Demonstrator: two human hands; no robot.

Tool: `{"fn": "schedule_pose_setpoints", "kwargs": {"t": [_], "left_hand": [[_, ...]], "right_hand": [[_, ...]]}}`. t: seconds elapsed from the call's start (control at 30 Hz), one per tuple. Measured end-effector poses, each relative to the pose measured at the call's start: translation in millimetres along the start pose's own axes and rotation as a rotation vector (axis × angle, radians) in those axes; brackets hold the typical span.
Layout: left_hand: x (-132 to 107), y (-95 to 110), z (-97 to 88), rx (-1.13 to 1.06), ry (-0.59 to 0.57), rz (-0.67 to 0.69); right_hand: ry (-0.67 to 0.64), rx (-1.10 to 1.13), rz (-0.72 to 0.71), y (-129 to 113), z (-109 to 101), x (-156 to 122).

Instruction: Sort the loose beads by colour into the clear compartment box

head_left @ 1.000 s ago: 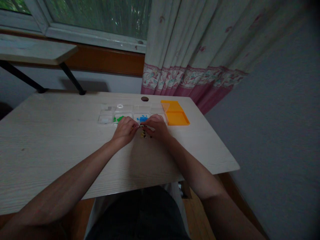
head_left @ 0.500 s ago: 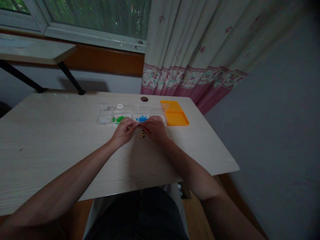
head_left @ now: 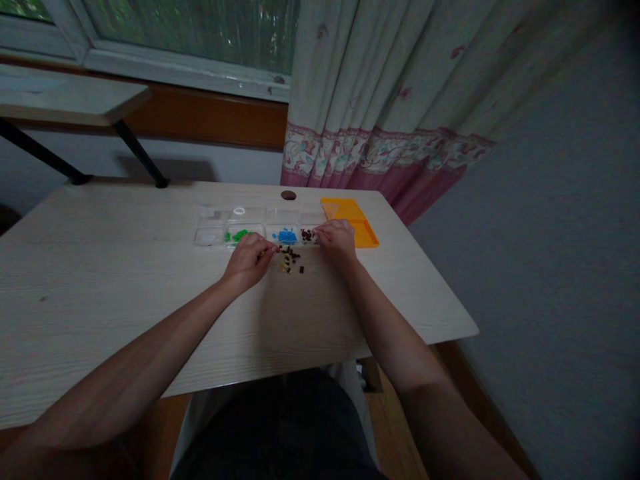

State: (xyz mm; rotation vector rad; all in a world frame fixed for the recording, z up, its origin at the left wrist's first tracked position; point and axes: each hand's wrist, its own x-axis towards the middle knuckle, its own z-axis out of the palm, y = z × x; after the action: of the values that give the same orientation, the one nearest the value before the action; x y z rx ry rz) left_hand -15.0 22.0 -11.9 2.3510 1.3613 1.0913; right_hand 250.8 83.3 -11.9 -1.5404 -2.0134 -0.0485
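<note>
My left hand (head_left: 249, 260) rests low over the table, thumb and fingertips pinched together; whatever they hold is too small to make out. Beside those fingertips lies a loose pile of small dark brown and yellowish pieces (head_left: 289, 257). My right hand (head_left: 337, 240) is at the clear box's right-hand compartment, its fingers closed in a pinch next to dark red-brown pieces (head_left: 307, 235); anything between them is hidden. Blue pieces (head_left: 287, 236) and green pieces (head_left: 242, 236) fill other compartments of the clear plastic box (head_left: 210, 238), partly behind my left hand.
An open orange case (head_left: 365, 235) lies right of the clear box. A round hole (head_left: 289, 195) is near the table's back edge. At the back left stands a raised shelf (head_left: 75, 107) on black legs. A curtain (head_left: 365, 133) hangs behind the table (head_left: 150, 287).
My right hand has moved right, away from my left fingertips, to the box's right compartment. The dark red-brown pieces and more of the loose pile now show. My left hand stays nearly still.
</note>
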Motion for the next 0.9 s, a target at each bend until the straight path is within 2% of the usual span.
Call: {"fn": "schedule_pose_setpoints", "kwargs": {"t": [0.1,0.33,0.5,0.67,0.9], "left_hand": [[-1,0,0.8,0.034,-0.013,0.015],[-4,1,3.2,0.171,-0.076,0.072],[-6,2,3.5,0.254,-0.098,0.087],[-7,2,3.8,0.275,-0.100,0.065],[-8,5,3.3,0.295,-0.084,0.031]], "right_hand": [[-0.052,-0.026,-0.018,-3,2,-3],[0.020,0.047,0.033,0,3,0],[-0.005,0.052,0.005,-10,1,-2],[0.067,0.069,-0.050,-20,0,-5],[0.072,0.090,-0.045,-17,7,-8]]}}
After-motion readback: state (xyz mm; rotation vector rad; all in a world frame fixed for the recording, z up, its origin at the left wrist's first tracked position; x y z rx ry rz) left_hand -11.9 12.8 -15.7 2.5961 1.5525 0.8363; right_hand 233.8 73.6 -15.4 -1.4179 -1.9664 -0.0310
